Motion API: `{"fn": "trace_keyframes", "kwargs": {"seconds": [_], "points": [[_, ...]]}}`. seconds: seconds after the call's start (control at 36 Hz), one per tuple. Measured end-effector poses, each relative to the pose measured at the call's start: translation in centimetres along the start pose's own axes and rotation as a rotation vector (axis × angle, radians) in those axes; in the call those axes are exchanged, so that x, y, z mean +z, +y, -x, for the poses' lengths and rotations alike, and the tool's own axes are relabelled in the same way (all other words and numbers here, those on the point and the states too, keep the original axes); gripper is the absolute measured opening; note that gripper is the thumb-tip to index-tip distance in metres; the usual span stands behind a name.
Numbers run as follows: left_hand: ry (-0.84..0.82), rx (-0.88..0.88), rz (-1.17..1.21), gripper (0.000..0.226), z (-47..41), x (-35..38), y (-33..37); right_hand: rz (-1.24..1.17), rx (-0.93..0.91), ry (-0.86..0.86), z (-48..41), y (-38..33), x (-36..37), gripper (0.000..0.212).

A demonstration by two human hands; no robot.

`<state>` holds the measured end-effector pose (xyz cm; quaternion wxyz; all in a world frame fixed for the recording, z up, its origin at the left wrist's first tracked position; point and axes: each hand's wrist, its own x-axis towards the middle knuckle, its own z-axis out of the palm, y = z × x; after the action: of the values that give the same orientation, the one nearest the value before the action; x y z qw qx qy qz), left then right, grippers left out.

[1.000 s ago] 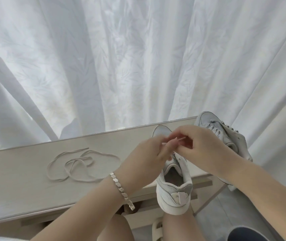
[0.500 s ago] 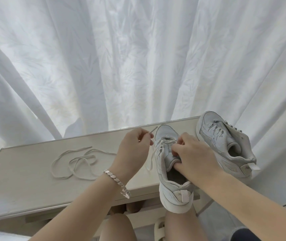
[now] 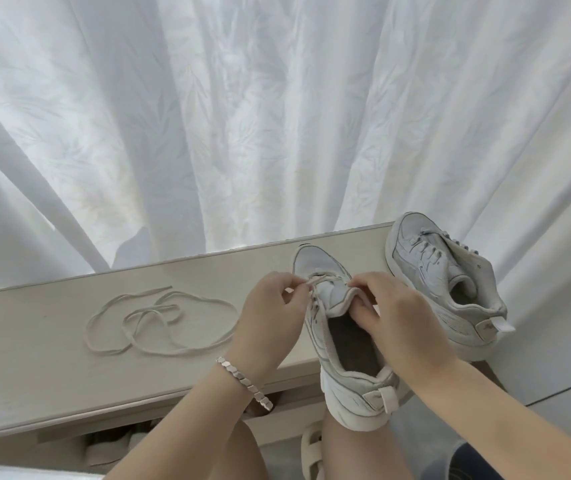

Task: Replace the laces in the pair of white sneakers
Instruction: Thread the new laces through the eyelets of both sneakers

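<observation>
Two white sneakers show in the head view, both toward the right end of the bench (image 3: 52, 358). The near sneaker (image 3: 343, 344) points its toe at the back edge. Its heel hangs past the front edge above your knee, and its mouth gapes dark. The far sneaker (image 3: 450, 282) leans at the back right corner, fully laced. A loose lace (image 3: 159, 323) lies in loops mid-bench, well apart from both shoes.

Your left hand (image 3: 270, 317) pinches the threaded lace (image 3: 325, 279) right at the shoe's upper eyelets. Your right hand (image 3: 398, 320) grips the near sneaker at the tongue, thumb down inside the opening.

Half a second ago your left hand was drawn out toward the back edge with the lace end pulled taut; now it has come in against the shoe. Your right hand has kept its hold.

Your fingers cover the lace tip and the right-side eyelets, so you cannot tell which hole the lace is in.
</observation>
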<state>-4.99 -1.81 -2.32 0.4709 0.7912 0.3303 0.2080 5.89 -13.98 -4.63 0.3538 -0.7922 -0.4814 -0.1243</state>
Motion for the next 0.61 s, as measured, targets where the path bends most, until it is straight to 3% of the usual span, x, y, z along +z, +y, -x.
{"fn": "trace_keyframes", "kwargs": {"seconds": [0.22,0.36,0.61], "points": [[0.0,0.057,-0.011,0.018,0.6,-0.1,0.2,0.07,-0.136,0.089,1.8,0.8,-0.5,0.024],[-0.02,0.067,-0.081,0.017,0.7,0.1,0.5,0.065,-0.213,0.106,2.3,1.0,-0.5,0.011],[-0.038,0.193,-0.214,0.009,0.3,0.3,1.0,0.094,-0.253,0.079,2.4,0.9,-0.7,0.017]]}}
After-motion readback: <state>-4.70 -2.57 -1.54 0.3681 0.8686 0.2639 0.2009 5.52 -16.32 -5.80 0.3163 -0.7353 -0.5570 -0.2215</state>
